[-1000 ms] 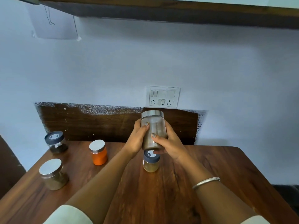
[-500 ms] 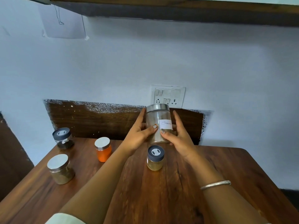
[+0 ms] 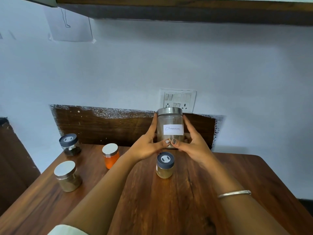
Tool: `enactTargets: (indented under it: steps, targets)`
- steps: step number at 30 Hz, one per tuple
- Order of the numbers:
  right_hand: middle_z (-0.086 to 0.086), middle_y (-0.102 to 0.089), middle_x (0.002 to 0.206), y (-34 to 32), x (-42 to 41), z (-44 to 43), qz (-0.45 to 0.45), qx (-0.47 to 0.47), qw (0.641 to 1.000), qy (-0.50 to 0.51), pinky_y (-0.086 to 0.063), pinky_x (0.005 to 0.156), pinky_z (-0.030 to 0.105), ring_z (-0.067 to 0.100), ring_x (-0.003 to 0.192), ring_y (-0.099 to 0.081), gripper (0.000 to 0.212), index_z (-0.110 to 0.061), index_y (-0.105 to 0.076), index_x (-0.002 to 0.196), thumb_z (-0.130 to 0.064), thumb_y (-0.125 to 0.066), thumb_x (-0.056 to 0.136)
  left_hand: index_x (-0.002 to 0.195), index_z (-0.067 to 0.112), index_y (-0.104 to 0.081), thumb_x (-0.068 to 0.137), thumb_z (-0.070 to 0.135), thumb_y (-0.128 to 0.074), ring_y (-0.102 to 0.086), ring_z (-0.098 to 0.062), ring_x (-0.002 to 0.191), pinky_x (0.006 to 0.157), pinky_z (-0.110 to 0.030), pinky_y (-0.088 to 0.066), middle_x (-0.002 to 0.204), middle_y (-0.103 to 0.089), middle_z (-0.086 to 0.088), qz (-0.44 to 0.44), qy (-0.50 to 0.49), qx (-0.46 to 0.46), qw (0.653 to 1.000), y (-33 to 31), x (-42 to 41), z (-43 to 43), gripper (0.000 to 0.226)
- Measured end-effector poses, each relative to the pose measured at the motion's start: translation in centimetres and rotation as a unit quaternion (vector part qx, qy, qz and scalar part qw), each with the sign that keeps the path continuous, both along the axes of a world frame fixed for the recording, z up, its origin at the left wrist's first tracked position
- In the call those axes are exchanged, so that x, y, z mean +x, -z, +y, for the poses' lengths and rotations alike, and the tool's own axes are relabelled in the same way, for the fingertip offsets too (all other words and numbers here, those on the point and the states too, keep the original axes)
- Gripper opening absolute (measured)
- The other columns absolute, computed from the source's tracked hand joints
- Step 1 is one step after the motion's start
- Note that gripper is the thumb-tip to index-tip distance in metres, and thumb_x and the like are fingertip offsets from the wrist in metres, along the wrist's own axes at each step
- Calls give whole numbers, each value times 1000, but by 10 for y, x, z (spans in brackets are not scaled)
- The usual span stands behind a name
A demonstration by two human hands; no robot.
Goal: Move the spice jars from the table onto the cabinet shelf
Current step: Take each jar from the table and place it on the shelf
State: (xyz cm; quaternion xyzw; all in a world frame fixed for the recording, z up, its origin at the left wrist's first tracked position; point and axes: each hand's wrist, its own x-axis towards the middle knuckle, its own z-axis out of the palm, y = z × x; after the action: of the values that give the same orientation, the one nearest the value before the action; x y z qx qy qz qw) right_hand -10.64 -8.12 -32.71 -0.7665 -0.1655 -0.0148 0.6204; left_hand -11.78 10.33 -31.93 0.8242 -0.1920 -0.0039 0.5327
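1. The cinnamon jar has turned since a second ago; its label now faces me, where I saw only bare glass.
2. The left hand and right hand have eased their wrap; the fingers now lie straight up its sides, thumbs side by side low in front.
3. It has drawn back from over the dark-lidded jar; the two no longer overlap.

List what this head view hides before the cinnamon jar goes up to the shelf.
- Cabinet shelf: head view, cut off by the top edge; only its underside shows.
- Cinnamon jar base: head view, behind the thumbs of the left hand and right hand; lifted or resting, cannot tell.
- Orange spice jar: head view, no label faces the camera.
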Motion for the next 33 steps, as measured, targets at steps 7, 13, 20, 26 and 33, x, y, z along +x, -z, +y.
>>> enactTargets:
  steps: [7, 13, 20, 26, 33]
  targets:
    - [2, -62, 91, -3, 1, -11, -10, 2, 1000, -28, -50, 67, 15, -3, 78, -64, 106, -55, -17, 137, -36, -80, 54, 139, 50, 11, 73, 51, -62, -61, -12, 102, 88, -32, -53, 121, -59, -5, -17, 2, -30, 999, -1, 2, 0, 99]
    - [-15, -67, 87, -18, 6, -15, -58, -38, 998, 2, -50, 82, 24, 3, 91, -65, 101, -70, -14, 128, -35, -81, 60, 138, 54, 11, 83, 46, -60, -67, -11, 89, 81, -29, -55, 118, -59, 3, -62, -14, -26, 998, -9, 8, -5, 90]
    - [0, -59, 123, -60, 23, -15, -122, -63, 989, 53, -53, 90, 34, 14, 109, -60, 94, -40, -23, 140, -26, -82, 68, 133, 55, 16, 92, 41, -48, -56, 6, 99, 82, -2, -42, 126, -46, 17, -170, -15, 36, 985, -55, 26, -9, 78]
    - [-1, -48, 140, -116, 49, -13, -189, -56, 975, 100, -45, 80, 14, 16, 116, -54, 79, -35, -28, 133, -22, -78, 74, 135, 48, 19, 86, 53, -40, -60, -17, 114, 93, -18, -41, 146, -41, 2, -268, -47, 75, 959, -117, 44, -18, 77]
    - [-9, -49, 134, -189, 75, -19, -282, -14, 953, 111, -46, 65, 2, 2, 97, -53, 73, -41, -30, 127, -20, -76, 75, 145, 38, 9, 87, 49, -45, -45, -17, 127, 99, -28, -45, 150, -33, -1, -362, -70, 84, 926, -194, 82, -31, 80]
